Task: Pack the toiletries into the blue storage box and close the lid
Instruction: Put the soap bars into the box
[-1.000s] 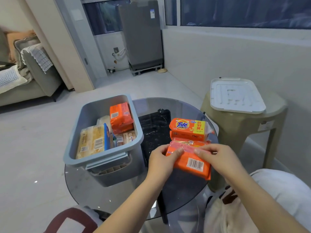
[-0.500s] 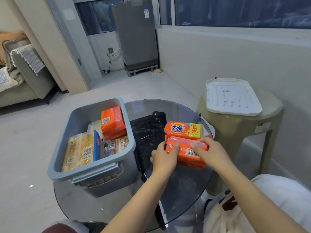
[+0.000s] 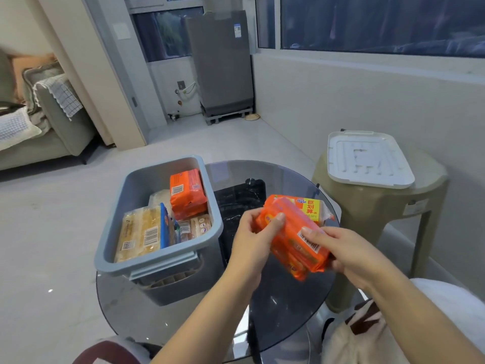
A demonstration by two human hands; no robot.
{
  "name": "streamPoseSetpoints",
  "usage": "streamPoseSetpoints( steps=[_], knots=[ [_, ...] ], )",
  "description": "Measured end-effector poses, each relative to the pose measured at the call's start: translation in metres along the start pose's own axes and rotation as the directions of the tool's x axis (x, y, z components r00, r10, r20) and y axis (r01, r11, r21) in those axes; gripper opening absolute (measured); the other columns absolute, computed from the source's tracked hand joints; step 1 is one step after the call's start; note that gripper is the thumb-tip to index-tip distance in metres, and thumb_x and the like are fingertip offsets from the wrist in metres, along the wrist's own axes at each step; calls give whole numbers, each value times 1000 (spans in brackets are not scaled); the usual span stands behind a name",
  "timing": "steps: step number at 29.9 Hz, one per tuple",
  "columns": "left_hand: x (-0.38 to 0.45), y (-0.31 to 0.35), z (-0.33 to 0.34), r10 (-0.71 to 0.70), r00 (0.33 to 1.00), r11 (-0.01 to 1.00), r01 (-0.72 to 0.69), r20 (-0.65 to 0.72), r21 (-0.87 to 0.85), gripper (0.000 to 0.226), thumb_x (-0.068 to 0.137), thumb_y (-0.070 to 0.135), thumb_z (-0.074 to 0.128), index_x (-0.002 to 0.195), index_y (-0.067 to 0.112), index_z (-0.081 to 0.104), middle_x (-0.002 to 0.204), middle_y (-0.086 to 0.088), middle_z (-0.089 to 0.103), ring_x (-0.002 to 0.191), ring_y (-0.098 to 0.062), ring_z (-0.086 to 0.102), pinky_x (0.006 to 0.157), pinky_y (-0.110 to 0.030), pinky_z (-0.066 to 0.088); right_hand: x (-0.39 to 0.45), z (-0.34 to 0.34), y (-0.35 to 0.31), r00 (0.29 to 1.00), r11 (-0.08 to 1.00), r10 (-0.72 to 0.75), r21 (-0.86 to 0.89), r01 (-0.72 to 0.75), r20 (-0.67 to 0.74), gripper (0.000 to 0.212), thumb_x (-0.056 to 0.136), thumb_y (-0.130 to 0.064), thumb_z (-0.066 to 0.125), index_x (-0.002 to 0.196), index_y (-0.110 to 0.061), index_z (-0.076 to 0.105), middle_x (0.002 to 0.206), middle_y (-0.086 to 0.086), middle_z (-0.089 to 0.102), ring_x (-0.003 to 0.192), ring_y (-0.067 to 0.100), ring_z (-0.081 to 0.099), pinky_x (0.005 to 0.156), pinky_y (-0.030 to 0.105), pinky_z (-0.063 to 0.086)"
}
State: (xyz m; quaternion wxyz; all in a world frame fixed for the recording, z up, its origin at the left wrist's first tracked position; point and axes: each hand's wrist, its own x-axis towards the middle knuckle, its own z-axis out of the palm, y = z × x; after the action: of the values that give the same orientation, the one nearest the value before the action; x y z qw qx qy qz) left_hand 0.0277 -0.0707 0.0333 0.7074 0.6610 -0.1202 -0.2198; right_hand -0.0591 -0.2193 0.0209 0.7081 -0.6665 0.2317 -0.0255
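While your left hand (image 3: 258,232) and right hand (image 3: 346,252) grip the orange pack (image 3: 291,240) above the table (image 3: 275,306), beside the box (image 3: 168,261), slick wrap may slip; crowded contents could block the lid (image 3: 367,158).

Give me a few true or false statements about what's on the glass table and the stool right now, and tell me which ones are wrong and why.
1. Both hands hold the orange soap pack above the round glass table. True.
2. The white plastic lid is already on the blue-grey storage box. False: it lies on the beige plastic stool.
3. The box already holds another orange pack and a yellow wrapped pack. True.
4. The left hand rests on the box rim. False: it grips the held pack's left end; the right hand grips the other.
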Motion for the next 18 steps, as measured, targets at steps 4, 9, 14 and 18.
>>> streamPoseSetpoints(
  steps=[4,9,14,18],
  knots=[
    [-15,42,-11,130,986,991,-134,106,29,40,77,38,72,113,44,55,114,2,65,103,-20,66,85,-46,57,-16,11,-36,991,994,-105,-15,106,78,64,57,-54,73,104,-11,66,93,11,75,85,27,73,66,39,59],
    [-14,91,-43,188,981,981,-185,53,-54,51,79,19,69,123,38,53,106,-4,66,86,-19,71,64,-38,61,-16,40,-81,978,976,-178,-109,190,113,76,48,-61,73,103,-10,62,85,8,76,76,26,73,64,38,57],
    [-4,116,-88,106,992,993,-109,-72,-40,39,84,23,66,119,7,57,106,-15,72,84,-28,72,65,-39,60,6,81,-115,955,964,-244,-62,258,170,71,51,-63,70,103,-16,62,79,0,77,67,21,73,47,25,53],
    [9,124,-131,105,948,986,-140,-300,-96,11,89,25,61,96,16,61,88,-10,74,68,-21,74,57,-34,61,40,122,-129,959,987,-159,19,159,234,48,66,-51,69,98,-16,64,77,-1,77,68,14,73,50,26,55]
  ],
)
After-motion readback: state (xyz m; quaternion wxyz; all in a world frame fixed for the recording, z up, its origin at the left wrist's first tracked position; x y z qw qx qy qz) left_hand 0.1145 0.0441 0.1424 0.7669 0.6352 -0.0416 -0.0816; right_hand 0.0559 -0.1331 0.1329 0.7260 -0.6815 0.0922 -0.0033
